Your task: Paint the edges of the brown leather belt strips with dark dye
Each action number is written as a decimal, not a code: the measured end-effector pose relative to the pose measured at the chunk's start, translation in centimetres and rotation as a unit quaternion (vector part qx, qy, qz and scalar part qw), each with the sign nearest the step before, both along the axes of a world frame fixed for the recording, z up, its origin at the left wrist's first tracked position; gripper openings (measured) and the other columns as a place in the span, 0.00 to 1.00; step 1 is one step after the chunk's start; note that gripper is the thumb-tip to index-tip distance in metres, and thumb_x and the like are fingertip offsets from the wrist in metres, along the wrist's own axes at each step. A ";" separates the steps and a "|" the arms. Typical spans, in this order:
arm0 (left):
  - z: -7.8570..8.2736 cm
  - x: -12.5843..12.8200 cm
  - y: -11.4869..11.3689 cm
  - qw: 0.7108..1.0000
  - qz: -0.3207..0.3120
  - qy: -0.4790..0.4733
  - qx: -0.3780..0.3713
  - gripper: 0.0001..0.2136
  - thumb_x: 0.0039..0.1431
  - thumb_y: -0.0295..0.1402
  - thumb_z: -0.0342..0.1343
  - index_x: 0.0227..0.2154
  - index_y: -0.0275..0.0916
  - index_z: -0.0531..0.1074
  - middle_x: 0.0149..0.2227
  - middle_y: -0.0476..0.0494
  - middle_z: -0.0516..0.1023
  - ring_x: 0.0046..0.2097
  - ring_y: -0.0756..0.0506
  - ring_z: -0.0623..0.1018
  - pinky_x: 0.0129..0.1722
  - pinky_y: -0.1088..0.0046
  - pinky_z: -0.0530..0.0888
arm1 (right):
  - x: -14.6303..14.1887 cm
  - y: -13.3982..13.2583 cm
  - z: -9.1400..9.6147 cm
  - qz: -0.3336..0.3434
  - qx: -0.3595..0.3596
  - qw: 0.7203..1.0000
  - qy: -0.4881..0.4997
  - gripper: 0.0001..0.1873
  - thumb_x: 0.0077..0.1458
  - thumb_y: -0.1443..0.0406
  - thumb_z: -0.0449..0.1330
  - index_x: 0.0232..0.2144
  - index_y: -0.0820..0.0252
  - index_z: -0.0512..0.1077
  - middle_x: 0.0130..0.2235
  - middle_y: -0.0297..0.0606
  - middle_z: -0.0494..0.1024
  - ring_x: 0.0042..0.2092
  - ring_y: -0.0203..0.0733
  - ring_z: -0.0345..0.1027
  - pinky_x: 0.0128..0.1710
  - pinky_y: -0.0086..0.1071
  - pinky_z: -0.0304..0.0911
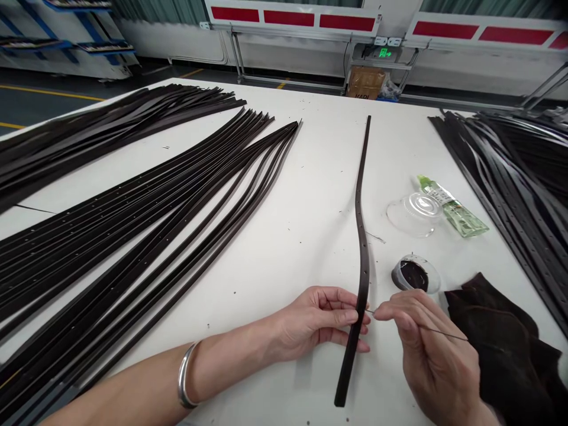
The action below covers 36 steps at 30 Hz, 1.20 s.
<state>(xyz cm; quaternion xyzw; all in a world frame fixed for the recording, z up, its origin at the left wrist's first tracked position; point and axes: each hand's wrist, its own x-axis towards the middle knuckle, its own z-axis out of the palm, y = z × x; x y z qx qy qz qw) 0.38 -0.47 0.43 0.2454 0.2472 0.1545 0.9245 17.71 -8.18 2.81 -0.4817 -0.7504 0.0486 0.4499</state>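
Observation:
A long dark strap [362, 260] with small punched holes runs away from me over the white table. My left hand [331, 316] pinches it near its close end, thumb on top and fingers beneath. In my right hand [432, 349] is a thin metal rod [444, 334], held like a pen. Its tip meets the strap's right edge beside my left fingertips; whether it goes into a hole cannot be made out. Behind my right hand stands a small clear cup [402, 273] of dark liquid. A dark cloth [501, 355] lies crumpled to the right.
Bundles of dark straps cover the table's left side [133, 225], with another pile [510, 177] at the right. A green-tinted squeeze pouch [464, 216] lies beside a clear plastic lid [410, 214]. Small dark scraps dot the white tabletop [266, 278]. A cardboard box [364, 83] stands beyond.

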 end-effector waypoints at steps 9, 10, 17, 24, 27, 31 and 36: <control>0.0 0.0 0.0 1.000 -0.002 -0.006 -0.001 0.11 0.50 0.31 0.68 0.36 0.33 0.76 0.34 0.43 0.77 0.38 0.47 0.77 0.44 0.60 0.77 | -0.2 0.0 0.1 -0.011 0.002 1.000 -0.008 0.13 0.59 0.79 0.50 0.39 0.61 0.69 0.31 0.36 0.76 0.35 0.38 0.69 0.37 0.36 0.65; -0.1 0.0 0.0 1.000 -0.005 -0.007 -0.002 0.11 0.50 0.31 0.68 0.36 0.33 0.76 0.34 0.43 0.77 0.38 0.47 0.77 0.44 0.60 0.77 | -0.2 0.1 0.2 -0.003 0.004 1.000 -0.006 0.13 0.59 0.79 0.50 0.39 0.61 0.70 0.30 0.36 0.76 0.34 0.38 0.69 0.36 0.36 0.65; 0.1 0.0 0.0 1.000 -0.001 0.000 0.002 0.11 0.51 0.31 0.68 0.36 0.33 0.76 0.34 0.42 0.77 0.38 0.47 0.77 0.43 0.59 0.77 | -0.1 0.0 0.0 -0.010 -0.007 1.000 -0.008 0.14 0.59 0.79 0.50 0.40 0.61 0.70 0.32 0.37 0.77 0.36 0.38 0.69 0.37 0.37 0.65; 0.2 0.0 -0.1 1.000 0.007 -0.003 -0.005 0.11 0.49 0.31 0.69 0.35 0.34 0.76 0.34 0.42 0.77 0.38 0.46 0.77 0.44 0.59 0.77 | -0.2 -0.1 0.0 -0.014 -0.001 1.000 0.000 0.14 0.58 0.79 0.50 0.40 0.61 0.70 0.32 0.37 0.77 0.37 0.39 0.70 0.39 0.37 0.65; 0.2 0.0 -0.1 1.000 0.006 0.000 -0.005 0.11 0.49 0.31 0.69 0.35 0.34 0.76 0.33 0.43 0.76 0.38 0.46 0.77 0.43 0.59 0.77 | -0.2 0.0 0.0 0.009 0.006 1.000 0.002 0.15 0.57 0.80 0.49 0.41 0.62 0.70 0.30 0.37 0.76 0.35 0.39 0.69 0.37 0.36 0.65; 0.2 0.0 0.0 1.000 0.005 0.004 0.002 0.11 0.50 0.31 0.68 0.36 0.33 0.76 0.34 0.42 0.76 0.38 0.46 0.76 0.43 0.59 0.77 | -0.2 0.1 0.0 0.000 0.000 1.000 -0.003 0.15 0.57 0.80 0.50 0.40 0.62 0.70 0.33 0.38 0.77 0.37 0.39 0.70 0.38 0.37 0.65; 0.2 0.0 0.0 1.000 -0.002 0.003 0.003 0.11 0.50 0.31 0.68 0.36 0.33 0.76 0.34 0.43 0.76 0.38 0.47 0.77 0.43 0.59 0.77 | -0.3 0.1 0.1 0.002 0.005 1.000 -0.001 0.14 0.58 0.79 0.50 0.39 0.62 0.71 0.30 0.37 0.77 0.34 0.38 0.70 0.36 0.36 0.65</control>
